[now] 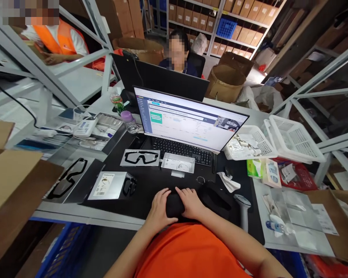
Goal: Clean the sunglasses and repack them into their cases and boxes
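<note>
Left hand point(159, 210) and right hand point(192, 203) — both part-curled — hold a black object point(174, 204) between them before a lit monitor point(185, 121).

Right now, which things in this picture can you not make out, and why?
All in the head view:
Black thing: partly covered by the left hand and right hand.
Screen: most writing too small.
Cardboard box: cut off by left edge.
Rear monitor: its front faces away.
</note>
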Motion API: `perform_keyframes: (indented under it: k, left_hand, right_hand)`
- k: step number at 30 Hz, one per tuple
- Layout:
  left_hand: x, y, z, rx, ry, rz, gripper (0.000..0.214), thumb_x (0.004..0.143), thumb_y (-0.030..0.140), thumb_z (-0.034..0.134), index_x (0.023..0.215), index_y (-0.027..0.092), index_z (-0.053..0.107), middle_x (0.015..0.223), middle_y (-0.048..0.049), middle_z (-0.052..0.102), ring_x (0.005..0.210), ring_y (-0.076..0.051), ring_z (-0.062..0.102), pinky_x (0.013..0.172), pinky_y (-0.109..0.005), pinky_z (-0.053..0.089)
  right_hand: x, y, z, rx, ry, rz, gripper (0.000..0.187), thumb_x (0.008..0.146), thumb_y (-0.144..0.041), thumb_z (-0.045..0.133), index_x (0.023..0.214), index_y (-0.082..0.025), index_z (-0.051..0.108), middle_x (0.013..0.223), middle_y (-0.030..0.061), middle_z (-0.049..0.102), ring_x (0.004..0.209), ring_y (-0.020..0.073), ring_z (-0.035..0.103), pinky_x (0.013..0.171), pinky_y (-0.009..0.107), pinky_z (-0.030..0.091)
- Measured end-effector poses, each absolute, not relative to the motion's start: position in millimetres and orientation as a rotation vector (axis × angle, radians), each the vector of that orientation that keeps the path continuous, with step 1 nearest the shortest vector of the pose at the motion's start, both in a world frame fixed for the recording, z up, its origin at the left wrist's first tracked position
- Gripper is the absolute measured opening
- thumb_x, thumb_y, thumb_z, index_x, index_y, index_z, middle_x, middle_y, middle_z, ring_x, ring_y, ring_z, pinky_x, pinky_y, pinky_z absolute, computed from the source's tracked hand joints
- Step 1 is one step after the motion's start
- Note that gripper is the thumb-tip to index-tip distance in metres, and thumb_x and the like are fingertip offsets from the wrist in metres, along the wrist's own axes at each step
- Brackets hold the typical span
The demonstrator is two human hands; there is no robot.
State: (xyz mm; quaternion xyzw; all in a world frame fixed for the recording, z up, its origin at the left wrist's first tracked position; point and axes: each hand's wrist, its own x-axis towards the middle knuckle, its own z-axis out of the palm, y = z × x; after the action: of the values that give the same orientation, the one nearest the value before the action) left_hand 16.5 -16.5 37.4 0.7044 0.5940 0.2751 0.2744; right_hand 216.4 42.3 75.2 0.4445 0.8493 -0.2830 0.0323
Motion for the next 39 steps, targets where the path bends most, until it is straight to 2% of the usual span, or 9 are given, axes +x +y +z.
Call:
perform_keyframes:
  k: [3, 5, 9, 13, 16, 21, 30, 34, 39]
  left_hand:
    - [-18.0, -33.5, 17.4, 1.703, 1.668, 0.766, 0.114, 0.052, 0.03, 0.088, 0.149, 0.018, 0.029, 0.152, -0.0236, 0.037, 0.132, -0.04, 0.049, 0.109, -0.059, 0.043]
    - [-34.9, -44.3, 2.3, 1.581, 1.659, 0.743, 0.1, 0.06, 0.03, 0.081, 0.148, 0.019, 0.033, 0.14, -0.0214, 0.051, 0.106, -0.031, 0.066, 0.087, -0.049, 0.058]
    - [-37.9, -52.7, -20.2, 1.432, 1.599, 0.706, 0.057, 0.082, 0.033, 0.063, 0.137, 0.022, 0.049, 0.119, -0.0118, 0.064, 0.073, -0.016, 0.066, 0.06, -0.031, 0.056]
    - [-30.1, -44.7, -26.5, 1.373, 1.56, 0.696, 0.026, 0.095, 0.038, 0.06, 0.109, 0.016, 0.062, 0.099, -0.0046, 0.066, 0.072, -0.014, 0.062, 0.065, -0.03, 0.054]
    - [-34.1, -40.5, -23.7, 1.351, 1.55, 0.679, 0.028, 0.096, 0.042, 0.062, 0.088, 0.015, 0.062, 0.082, 0.0001, 0.062, 0.07, -0.013, 0.06, 0.066, -0.03, 0.054]
    - [-41.8, -41.4, -7.8, 1.322, 1.579, 0.716, 0.033, 0.099, 0.044, 0.057, 0.085, 0.015, 0.061, 0.077, 0.0013, 0.06, 0.068, -0.013, 0.06, 0.065, -0.029, 0.053]
    - [4.6, -11.9, 47.5, 1.55, 1.522, 0.884, 0.029, 0.094, 0.032, 0.05, 0.07, 0.02, 0.062, 0.126, -0.012, 0.055, 0.116, -0.027, 0.052, 0.107, -0.051, 0.042]
    - [36.0, 2.7, 54.0, 1.601, 1.407, 0.88, 0.023, 0.09, 0.034, 0.057, 0.073, 0.023, 0.066, 0.131, -0.0091, 0.057, 0.126, -0.03, 0.048, 0.113, -0.052, 0.04]
    - [16.8, 18.0, 37.5, 1.462, 1.461, 0.898, 0.038, 0.098, 0.043, 0.04, 0.091, 0.022, 0.071, 0.134, -0.0132, 0.055, 0.123, -0.029, 0.052, 0.102, -0.048, 0.051]
  right_hand:
    - [228.3, 42.8, 69.2, 1.427, 2.599, -0.936, 0.1, 0.061, -0.022, 0.082, 0.151, -0.023, 0.038, 0.138, 0.013, 0.055, 0.125, 0.0334, 0.048, 0.109, 0.053, 0.038]
    - [233.7, 41.5, 66.9, 1.473, 2.587, -0.981, 0.09, 0.064, -0.021, 0.08, 0.146, -0.025, 0.043, 0.14, 0.0105, 0.054, 0.127, 0.0307, 0.047, 0.108, 0.047, 0.041]
    - [239.2, 37.6, 66.4, 1.503, 2.559, -1.037, 0.087, 0.063, -0.013, 0.08, 0.143, -0.025, 0.047, 0.141, 0.0082, 0.053, 0.13, 0.0279, 0.045, 0.104, 0.038, 0.047]
    - [241.8, 36.1, 70.7, 1.512, 2.516, -0.982, 0.087, 0.063, -0.006, 0.079, 0.141, -0.029, 0.049, 0.14, 0.0072, 0.053, 0.13, 0.029, 0.045, 0.098, 0.04, 0.052]
    - [237.6, 38.9, 73.7, 1.527, 2.491, -0.886, 0.089, 0.065, -0.006, 0.078, 0.144, -0.029, 0.045, 0.141, 0.0093, 0.052, 0.131, 0.0304, 0.044, 0.095, 0.041, 0.054]
    - [213.7, 43.1, 75.5, 1.476, 2.472, -0.698, 0.092, 0.063, -0.009, 0.083, 0.144, -0.028, 0.044, 0.139, 0.01, 0.052, 0.127, 0.0317, 0.047, 0.091, 0.045, 0.056]
    - [160.8, 39.1, 69.5, 1.574, 2.327, -0.435, 0.048, 0.095, -0.004, 0.044, 0.137, -0.025, 0.051, 0.122, 0.0158, 0.059, 0.116, 0.0319, 0.053, 0.085, 0.054, 0.054]
    - [155.4, 40.9, 64.9, 1.589, 2.324, -0.481, 0.043, 0.094, -0.009, 0.049, 0.135, -0.022, 0.055, 0.122, 0.0188, 0.06, 0.117, 0.0357, 0.054, 0.092, 0.068, 0.046]
    - [170.4, 44.2, 64.1, 1.476, 2.522, -0.654, 0.091, 0.075, -0.036, 0.082, 0.153, -0.031, 0.036, 0.151, 0.0149, 0.044, 0.139, 0.0362, 0.038, 0.116, 0.069, 0.018]
